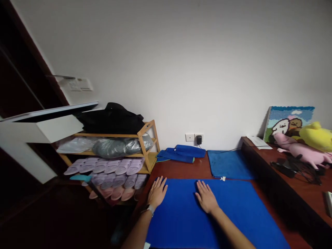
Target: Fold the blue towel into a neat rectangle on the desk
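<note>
A large blue towel [181, 221] lies spread flat on the reddish-brown table [186, 170]. My left hand [157, 193] rests at its far left corner, palm down with fingers stretched out; a watch [149, 209] is on that wrist. On the towel's far half lies my right hand [206, 197], flat, its fingers extended and nothing in it. Beyond the towel, a smaller folded blue cloth [230, 164] with a white tag sits to the right. Rolled or folded blue cloths [181, 153] lie against the wall at the back.
A wooden shoe rack [146, 145] with several slippers [115, 166] and a black bag [111, 119] stands left. A black plug [199, 139] with a cable is in the wall socket. On the raised right surface are plush toys [303, 150], a picture [287, 121] and tangled cables [298, 171].
</note>
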A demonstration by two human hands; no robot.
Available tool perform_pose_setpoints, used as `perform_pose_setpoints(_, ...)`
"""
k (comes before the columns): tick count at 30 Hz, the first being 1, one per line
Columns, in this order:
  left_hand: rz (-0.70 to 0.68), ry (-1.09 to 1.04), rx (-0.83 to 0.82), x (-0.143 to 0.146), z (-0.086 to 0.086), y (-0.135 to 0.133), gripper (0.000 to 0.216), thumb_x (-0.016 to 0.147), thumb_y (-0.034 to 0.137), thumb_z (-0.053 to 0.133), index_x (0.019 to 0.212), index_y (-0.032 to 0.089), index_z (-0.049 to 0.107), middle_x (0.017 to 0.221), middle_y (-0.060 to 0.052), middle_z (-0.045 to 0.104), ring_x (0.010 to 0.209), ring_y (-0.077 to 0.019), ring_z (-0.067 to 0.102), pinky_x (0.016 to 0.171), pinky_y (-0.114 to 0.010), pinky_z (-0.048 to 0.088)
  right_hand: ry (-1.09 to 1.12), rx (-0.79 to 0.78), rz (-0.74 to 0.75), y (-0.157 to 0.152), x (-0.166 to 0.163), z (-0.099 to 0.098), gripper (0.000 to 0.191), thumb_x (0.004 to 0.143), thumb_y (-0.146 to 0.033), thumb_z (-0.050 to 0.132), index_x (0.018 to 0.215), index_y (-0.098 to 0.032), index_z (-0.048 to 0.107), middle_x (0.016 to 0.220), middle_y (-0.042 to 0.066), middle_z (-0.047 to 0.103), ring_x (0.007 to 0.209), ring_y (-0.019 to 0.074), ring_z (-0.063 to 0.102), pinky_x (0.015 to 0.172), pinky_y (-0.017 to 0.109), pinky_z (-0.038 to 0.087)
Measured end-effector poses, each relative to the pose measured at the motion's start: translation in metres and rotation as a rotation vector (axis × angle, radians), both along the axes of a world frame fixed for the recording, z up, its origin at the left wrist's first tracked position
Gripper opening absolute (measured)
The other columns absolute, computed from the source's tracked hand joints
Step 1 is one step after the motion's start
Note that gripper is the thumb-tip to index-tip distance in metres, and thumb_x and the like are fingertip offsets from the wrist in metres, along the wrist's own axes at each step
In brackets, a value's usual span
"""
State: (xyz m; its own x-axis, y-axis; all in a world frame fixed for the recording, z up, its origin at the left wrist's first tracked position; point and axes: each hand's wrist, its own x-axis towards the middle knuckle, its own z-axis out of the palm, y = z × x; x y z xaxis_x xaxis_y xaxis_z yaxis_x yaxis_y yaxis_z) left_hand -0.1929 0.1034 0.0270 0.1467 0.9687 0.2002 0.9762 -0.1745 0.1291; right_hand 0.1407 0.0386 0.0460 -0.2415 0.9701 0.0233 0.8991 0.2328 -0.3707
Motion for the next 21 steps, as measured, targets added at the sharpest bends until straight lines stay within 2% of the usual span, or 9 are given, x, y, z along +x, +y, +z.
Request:
perform_pose_setpoints(2,0.018,0.032,-0.024,0.004,-0.004,0.009,0.055,0.103,0.043,0.039,0.153,0.022,0.047,0.163,-0.009,0.040,0.152,-0.0272,0.031,0.125,-0.048,0.026,-0.011,-0.049,-0.032,0.015,-0.008,-0.007,0.069,0.103,-0.053,0.019,0.161,-0.017,0.026,0.167,0.003,0.023,0.156,0.0218,0.016,0.128,0.044,0.013)
perform_pose_setpoints(5,0.017,0.041,-0.020,-0.001,-0.017,0.014,0.056,0.103,0.046,0.038,0.154,0.024,0.044,0.164,-0.009,0.037,0.153,-0.0262,0.030,0.125,-0.048,0.025,-0.025,-0.049,-0.103,0.021,0.029,-0.025,0.069,0.101,-0.056,0.021,0.161,-0.020,0.027,0.167,0.001,0.025,0.156,0.0216,0.017,0.128,0.044,0.012)
perform_pose_setpoints(9,0.010,0.045,-0.001,-0.008,-0.028,0.018,0.057,0.103,0.049,0.037,0.156,0.027,0.041,0.165,-0.007,0.034,0.153,-0.0252,0.028,0.125,-0.048,0.023,-0.075,-0.019,-0.301,0.006,0.140,-0.056,0.071,0.099,-0.057,0.021,0.160,-0.023,0.030,0.166,0.000,0.028,0.156,0.0220,0.018,0.128,0.045,0.013)
perform_pose_setpoints(13,0.004,0.041,-0.009,-0.007,-0.027,0.021,0.058,0.103,0.050,0.036,0.156,0.026,0.041,0.166,-0.007,0.033,0.154,-0.0257,0.028,0.125,-0.048,0.023,-0.129,-0.024,-0.510,-0.013,0.253,-0.083,0.074,0.095,-0.056,0.023,0.159,-0.020,0.034,0.166,0.002,0.031,0.155,0.0254,0.020,0.127,0.050,0.017)
perform_pose_setpoints(15,0.007,0.048,-0.020,-0.007,-0.025,0.022,0.059,0.103,0.049,0.035,0.156,0.026,0.040,0.166,-0.007,0.032,0.154,-0.0254,0.027,0.125,-0.048,0.022,-0.101,-0.012,-0.558,-0.016,0.291,-0.089,0.075,0.093,-0.056,0.025,0.157,-0.019,0.038,0.164,0.004,0.035,0.154,0.0269,0.024,0.126,0.051,0.021)
perform_pose_setpoints(17,0.009,0.063,-0.035,-0.006,-0.023,0.023,0.059,0.103,0.049,0.034,0.157,0.026,0.039,0.167,-0.006,0.031,0.154,-0.0244,0.026,0.126,-0.047,0.021,-0.031,0.032,-0.556,-0.012,0.316,-0.089,0.073,0.091,-0.058,0.029,0.151,-0.022,0.049,0.160,0.006,0.044,0.150,0.0281,0.035,0.124,0.049,0.027)
perform_pose_setpoints(21,0.015,0.090,-0.088,-0.006,-0.019,0.023,0.062,0.102,0.052,0.031,0.159,0.026,0.035,0.168,-0.005,0.027,0.155,-0.0227,0.023,0.126,-0.046,0.020,0.227,0.157,-0.588,0.012,0.332,-0.081,0.064,0.085,-0.057,0.039,0.125,-0.020,0.072,0.134,0.013,0.067,0.127,0.0300,0.059,0.114,0.043,0.041)
